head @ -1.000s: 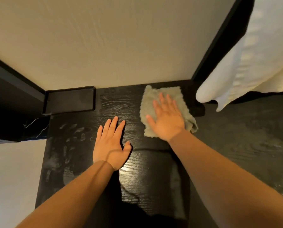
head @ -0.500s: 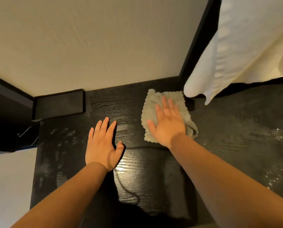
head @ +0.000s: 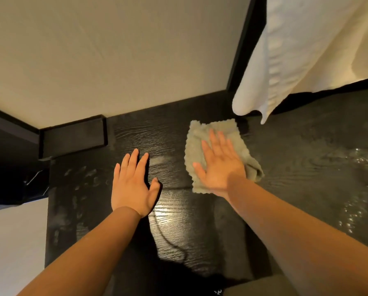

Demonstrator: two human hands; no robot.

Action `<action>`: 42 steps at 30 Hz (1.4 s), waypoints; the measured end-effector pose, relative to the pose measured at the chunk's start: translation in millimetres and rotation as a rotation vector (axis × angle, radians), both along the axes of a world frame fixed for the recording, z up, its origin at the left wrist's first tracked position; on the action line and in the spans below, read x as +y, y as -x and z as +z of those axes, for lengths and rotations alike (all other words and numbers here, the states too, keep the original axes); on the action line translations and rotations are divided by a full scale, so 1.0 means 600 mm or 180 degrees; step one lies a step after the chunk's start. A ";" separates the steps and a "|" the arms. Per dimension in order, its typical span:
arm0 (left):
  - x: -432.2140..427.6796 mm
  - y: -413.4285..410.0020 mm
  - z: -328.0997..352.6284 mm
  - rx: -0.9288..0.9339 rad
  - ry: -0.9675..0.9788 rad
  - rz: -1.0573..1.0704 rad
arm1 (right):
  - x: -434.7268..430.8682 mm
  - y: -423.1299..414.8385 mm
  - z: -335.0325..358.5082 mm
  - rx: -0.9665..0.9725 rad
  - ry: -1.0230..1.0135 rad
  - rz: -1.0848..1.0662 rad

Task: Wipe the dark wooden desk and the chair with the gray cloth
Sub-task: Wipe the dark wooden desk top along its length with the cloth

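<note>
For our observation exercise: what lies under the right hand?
The gray cloth, on the dark wooden desk. The right hand hides the cloth's middle; the desk beneath is covered.

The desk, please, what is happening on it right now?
The dark wooden desk is being wiped. The right hand presses flat on the gray cloth near the back wall. The left hand rests flat on the bare wood beside it. Smudges show on the desk's left part.

No text or label can be read
</note>
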State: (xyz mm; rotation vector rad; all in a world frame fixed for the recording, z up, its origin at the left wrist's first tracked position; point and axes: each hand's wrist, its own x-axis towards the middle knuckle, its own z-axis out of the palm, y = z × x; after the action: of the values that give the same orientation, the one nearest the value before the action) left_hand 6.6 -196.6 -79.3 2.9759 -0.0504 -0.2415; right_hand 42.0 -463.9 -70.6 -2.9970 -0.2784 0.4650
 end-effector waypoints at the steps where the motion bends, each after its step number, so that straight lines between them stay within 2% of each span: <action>1: 0.000 -0.001 0.001 -0.0004 -0.0015 0.0003 | 0.013 0.021 0.001 0.0008 -0.0085 0.0201; 6: -0.003 -0.001 0.004 -0.0060 0.0005 0.0031 | -0.026 0.014 0.006 0.0172 0.0003 0.0666; 10: -0.003 0.000 0.002 -0.0094 0.0007 0.0013 | -0.085 -0.017 -0.004 -0.0309 0.0220 -0.0096; 14: 0.000 0.001 0.001 -0.0084 0.0012 -0.0025 | -0.058 -0.013 0.004 0.0010 0.0172 -0.0503; 18: -0.002 -0.001 0.002 -0.0052 -0.0014 0.0010 | 0.016 0.082 0.003 0.0049 0.0091 0.0504; 20: -0.002 -0.002 0.002 -0.0050 -0.0016 0.0011 | 0.016 0.099 0.000 0.0095 -0.0064 0.0778; 22: -0.001 -0.003 0.002 -0.0050 0.0006 0.0012 | -0.013 0.077 0.002 0.0222 0.0052 0.0977; 23: -0.001 -0.003 0.002 -0.0056 0.0018 0.0010 | -0.029 0.061 0.002 0.0048 0.0073 0.0954; 26: -0.001 -0.001 0.001 -0.0078 0.0056 0.0009 | -0.066 0.020 -0.004 -0.0435 -0.0068 0.0229; 29: 0.000 -0.001 -0.001 -0.0072 0.0050 0.0023 | -0.047 0.020 0.001 -0.0218 0.0153 -0.0149; 32: -0.001 0.000 0.000 -0.0081 0.0043 0.0036 | -0.011 0.083 0.007 0.0051 0.0230 0.0242; 35: -0.003 -0.001 0.000 -0.0091 0.0018 0.0058 | 0.002 0.144 0.001 0.0019 -0.0029 0.0625; 38: -0.003 0.000 -0.001 -0.0082 0.0012 0.0064 | -0.009 0.120 0.004 0.0106 0.0097 0.0853; 40: -0.003 -0.001 -0.002 -0.0101 0.0048 0.0076 | -0.006 0.077 0.006 -0.0081 0.0227 0.0847; 42: -0.004 -0.001 -0.002 -0.0100 0.0051 0.0069 | 0.004 0.039 0.006 -0.0229 0.0278 0.0429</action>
State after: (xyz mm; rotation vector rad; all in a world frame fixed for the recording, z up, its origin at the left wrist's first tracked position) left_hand 7.2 -199.1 -80.5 2.9628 -0.0238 -0.1906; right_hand 18.3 -461.4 -67.0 -3.0976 -0.4808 0.3910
